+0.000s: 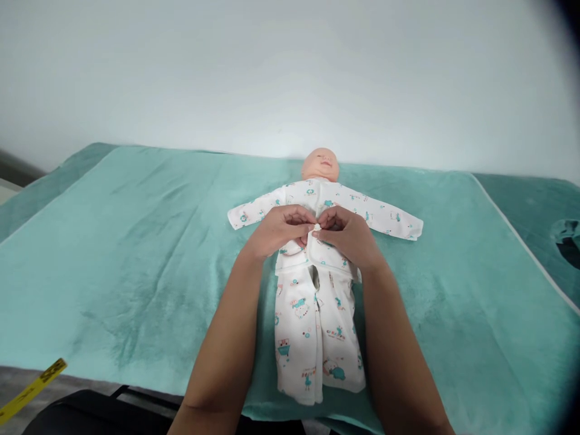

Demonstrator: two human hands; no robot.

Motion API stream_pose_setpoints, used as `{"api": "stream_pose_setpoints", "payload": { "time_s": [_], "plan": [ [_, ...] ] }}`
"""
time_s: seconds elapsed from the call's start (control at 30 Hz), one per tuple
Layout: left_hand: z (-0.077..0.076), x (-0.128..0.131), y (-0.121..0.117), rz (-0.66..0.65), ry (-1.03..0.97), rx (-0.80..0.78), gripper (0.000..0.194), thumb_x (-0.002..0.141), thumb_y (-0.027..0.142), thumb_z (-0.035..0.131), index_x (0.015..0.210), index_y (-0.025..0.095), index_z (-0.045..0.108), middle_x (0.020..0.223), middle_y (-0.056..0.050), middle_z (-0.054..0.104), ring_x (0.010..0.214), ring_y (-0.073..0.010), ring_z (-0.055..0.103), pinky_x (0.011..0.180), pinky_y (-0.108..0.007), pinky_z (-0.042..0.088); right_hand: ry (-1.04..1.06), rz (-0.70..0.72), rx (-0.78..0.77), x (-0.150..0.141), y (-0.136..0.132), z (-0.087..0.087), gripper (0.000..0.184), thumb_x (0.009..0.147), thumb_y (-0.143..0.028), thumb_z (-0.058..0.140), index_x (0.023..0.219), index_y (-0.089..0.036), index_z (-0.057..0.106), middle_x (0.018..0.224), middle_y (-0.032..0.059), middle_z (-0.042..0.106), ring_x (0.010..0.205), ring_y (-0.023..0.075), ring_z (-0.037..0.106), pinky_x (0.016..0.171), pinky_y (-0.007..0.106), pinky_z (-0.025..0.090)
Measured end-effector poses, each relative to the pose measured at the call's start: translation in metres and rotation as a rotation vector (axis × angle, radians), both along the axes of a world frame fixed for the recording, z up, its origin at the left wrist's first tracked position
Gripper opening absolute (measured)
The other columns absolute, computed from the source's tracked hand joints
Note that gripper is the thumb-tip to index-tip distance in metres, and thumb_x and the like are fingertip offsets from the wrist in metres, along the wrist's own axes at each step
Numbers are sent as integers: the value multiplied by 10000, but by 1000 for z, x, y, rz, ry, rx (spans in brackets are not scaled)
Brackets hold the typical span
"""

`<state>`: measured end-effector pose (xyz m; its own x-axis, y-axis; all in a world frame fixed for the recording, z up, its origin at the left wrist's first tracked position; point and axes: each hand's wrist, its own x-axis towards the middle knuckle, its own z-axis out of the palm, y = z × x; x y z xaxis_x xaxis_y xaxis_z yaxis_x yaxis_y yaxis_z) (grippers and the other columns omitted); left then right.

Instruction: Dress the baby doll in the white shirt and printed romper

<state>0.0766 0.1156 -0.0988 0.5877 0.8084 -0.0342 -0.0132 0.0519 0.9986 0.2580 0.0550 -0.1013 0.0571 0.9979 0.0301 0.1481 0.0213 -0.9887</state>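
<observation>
A baby doll lies on its back, dressed in a white patterned jacket and matching pants. The jacket's sleeves stretch out to both sides. Over the doll's chest, my left hand pinches the front edge of the jacket between thumb and fingers. Opposite it, my right hand pinches the same front opening, and the fingertips of both hands nearly meet. Between them shows a small white button. Below, the jacket's hem overlaps the top of the pants, which have a gap at the crotch.
A green blanket covers the table under the doll, with a white wall behind. At the lower left are a yellow strip and a black chair. A dark printed patch shows at the right edge.
</observation>
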Motion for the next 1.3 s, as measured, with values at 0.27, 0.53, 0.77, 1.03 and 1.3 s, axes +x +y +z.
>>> {"api": "stream_pose_setpoints", "payload": {
  "time_s": [0.27, 0.53, 0.77, 1.03, 1.3],
  "plan": [
    [0, 1, 0, -10, -6, 9, 171, 776, 282, 756, 894, 163, 723, 585, 16, 605, 541, -102, 591, 511, -226, 549, 53, 11, -15, 1, 1, 1, 191, 680, -256, 784, 820, -203, 665, 766, -16, 637, 673, 115, 530, 597, 258, 405],
    [-6, 2, 3, -18, -135, -1, 150, 758, 237, 765, 866, 162, 693, 622, 32, 594, 496, -78, 560, 458, -207, 494, 85, -2, -2, 2, 3, -4, 207, 666, -300, 830, 782, -193, 696, 780, 1, 665, 688, 127, 559, 600, 267, 422],
    [-8, 4, 3, -20, -155, 24, 144, 763, 230, 753, 833, 164, 645, 586, 46, 561, 474, -72, 537, 444, -197, 464, 104, 56, 32, 5, 2, -5, 170, 706, -295, 803, 806, -207, 697, 839, 6, 665, 725, 131, 559, 613, 269, 423],
    [-4, 3, 2, -37, -110, 19, 168, 761, 241, 748, 858, 171, 630, 627, 44, 564, 508, -71, 548, 463, -197, 472, 117, 95, 86, 6, 1, -4, 159, 747, -331, 774, 791, -201, 693, 840, 16, 640, 708, 130, 526, 588, 270, 401],
    [-6, 6, 0, 1, -166, 17, 186, 761, 229, 747, 809, 179, 575, 678, 40, 573, 499, -54, 516, 444, -188, 452, 85, 82, 37, 4, -1, 1, 175, 801, -372, 724, 837, -214, 657, 775, -5, 585, 642, 112, 456, 541, 259, 353]
  ]
}}
